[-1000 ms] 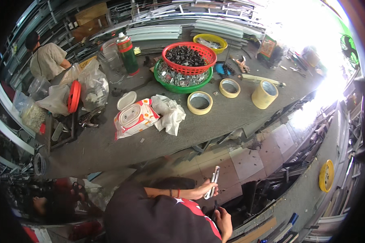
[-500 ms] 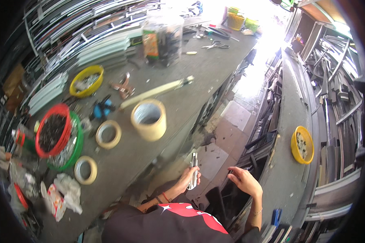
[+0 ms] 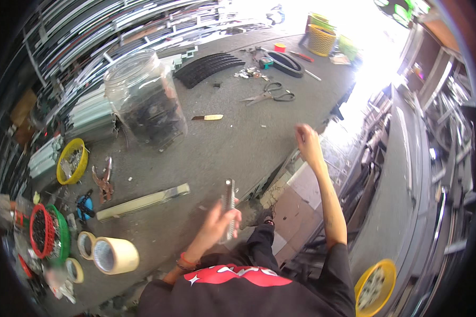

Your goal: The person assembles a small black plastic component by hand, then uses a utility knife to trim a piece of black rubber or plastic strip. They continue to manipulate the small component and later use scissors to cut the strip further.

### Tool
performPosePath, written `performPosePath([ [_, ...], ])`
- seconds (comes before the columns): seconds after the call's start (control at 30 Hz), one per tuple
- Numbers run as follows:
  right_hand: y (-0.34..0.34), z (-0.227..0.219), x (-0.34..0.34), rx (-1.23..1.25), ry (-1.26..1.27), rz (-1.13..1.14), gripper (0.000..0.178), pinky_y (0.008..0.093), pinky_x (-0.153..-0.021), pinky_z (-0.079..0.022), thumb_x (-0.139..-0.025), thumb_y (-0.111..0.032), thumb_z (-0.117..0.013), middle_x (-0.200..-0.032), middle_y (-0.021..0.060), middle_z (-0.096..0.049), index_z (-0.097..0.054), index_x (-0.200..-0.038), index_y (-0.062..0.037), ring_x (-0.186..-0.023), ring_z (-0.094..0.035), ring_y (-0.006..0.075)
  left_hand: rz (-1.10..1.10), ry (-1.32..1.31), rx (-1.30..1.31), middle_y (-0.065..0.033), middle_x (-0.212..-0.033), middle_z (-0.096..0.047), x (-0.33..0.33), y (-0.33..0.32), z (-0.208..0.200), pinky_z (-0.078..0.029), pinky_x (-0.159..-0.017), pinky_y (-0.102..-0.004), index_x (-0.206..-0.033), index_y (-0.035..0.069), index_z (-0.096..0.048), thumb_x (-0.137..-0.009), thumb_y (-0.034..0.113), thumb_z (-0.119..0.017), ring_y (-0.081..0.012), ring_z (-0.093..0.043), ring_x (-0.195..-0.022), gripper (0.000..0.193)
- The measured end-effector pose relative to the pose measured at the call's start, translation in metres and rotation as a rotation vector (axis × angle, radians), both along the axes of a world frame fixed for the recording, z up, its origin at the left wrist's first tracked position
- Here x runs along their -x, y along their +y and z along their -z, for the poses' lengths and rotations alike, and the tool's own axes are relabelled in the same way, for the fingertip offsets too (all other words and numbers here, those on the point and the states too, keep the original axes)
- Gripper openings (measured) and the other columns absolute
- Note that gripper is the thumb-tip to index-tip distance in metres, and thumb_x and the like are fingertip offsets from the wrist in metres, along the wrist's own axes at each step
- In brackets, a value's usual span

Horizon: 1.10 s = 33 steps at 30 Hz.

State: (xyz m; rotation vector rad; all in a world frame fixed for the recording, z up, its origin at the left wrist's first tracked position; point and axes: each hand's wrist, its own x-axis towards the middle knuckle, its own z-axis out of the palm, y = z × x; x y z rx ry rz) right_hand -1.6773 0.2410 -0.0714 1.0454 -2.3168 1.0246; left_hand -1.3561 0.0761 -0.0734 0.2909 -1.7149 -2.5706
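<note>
My left hand (image 3: 215, 224) is closed round a short silver metal bar with a ridged side (image 3: 228, 203), held upright over the near edge of the workbench (image 3: 238, 142). My right hand (image 3: 308, 141) is raised above the bench's right edge, its fingers loosely curled with no object showing in them. Beyond it on the bench lie black-handled scissors (image 3: 269, 94), and farther left a small knife with a pale handle (image 3: 209, 117). A long cream strip (image 3: 143, 202) rests left of my left hand.
A clear plastic jar of dark pieces (image 3: 148, 108) stands on the bench. Tape rolls (image 3: 122, 255), red and green baskets (image 3: 58, 232) and pliers (image 3: 103, 182) lie at left. Curved black strips (image 3: 209, 68) lie behind. A yellow basket (image 3: 375, 288) sits on the right-hand bench.
My view has turned toward the far bench, so the tape rolls and baskets appear farther left and lower. My right hand has moved forward and up. My left hand still holds the metal bar.
</note>
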Motion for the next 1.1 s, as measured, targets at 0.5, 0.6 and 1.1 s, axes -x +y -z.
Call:
performPosePath([
  [0.5, -0.093, -0.022, 0.236, -0.646, 0.167, -0.531, 0.072, 0.0418, -0.088, -0.041, -0.062, 0.003, -0.063, -0.109, 0.0172, -0.056, -0.036, -0.128, -0.0053, -0.101, -0.055, 0.0338, -0.295, -0.107, 0.155, -0.0105, -0.086, -0.061, 0.162, 0.003, -0.050, -0.048, -0.052, -0.0245, -0.110, 0.001, -0.041, -0.087, 0.017, -0.059, -0.0108, -0.056, -0.059, 0.033],
  [0.6, -0.062, -0.029, 0.214, -0.433, 0.006, -0.526, 0.073, 0.0390, -0.078, -0.045, -0.065, -0.001, -0.067, -0.100, 0.0168, -0.058, -0.033, -0.129, -0.0047, -0.089, -0.058, 0.0327, -0.174, -0.246, 0.485, -0.0100, -0.083, -0.062, 0.160, -0.012, -0.048, -0.048, -0.051, -0.0248, -0.109, 0.002, -0.040, -0.083, 0.020, -0.065, -0.0115, -0.058, -0.058, 0.040],
  [1.1, 0.066, -0.036, 0.125, -0.366, -1.205, -1.163, 0.092, 0.0265, -0.065, -0.041, -0.080, -0.064, -0.048, -0.106, 0.0091, -0.050, -0.020, -0.141, -0.0006, -0.076, -0.048, 0.0150, -0.127, -0.085, 1.826, -0.0048, -0.086, -0.053, 0.156, -0.072, -0.018, -0.042, -0.077, -0.0355, -0.098, 0.007, -0.058, -0.087, 0.032, -0.053, -0.0214, -0.053, -0.084, 0.027],
])
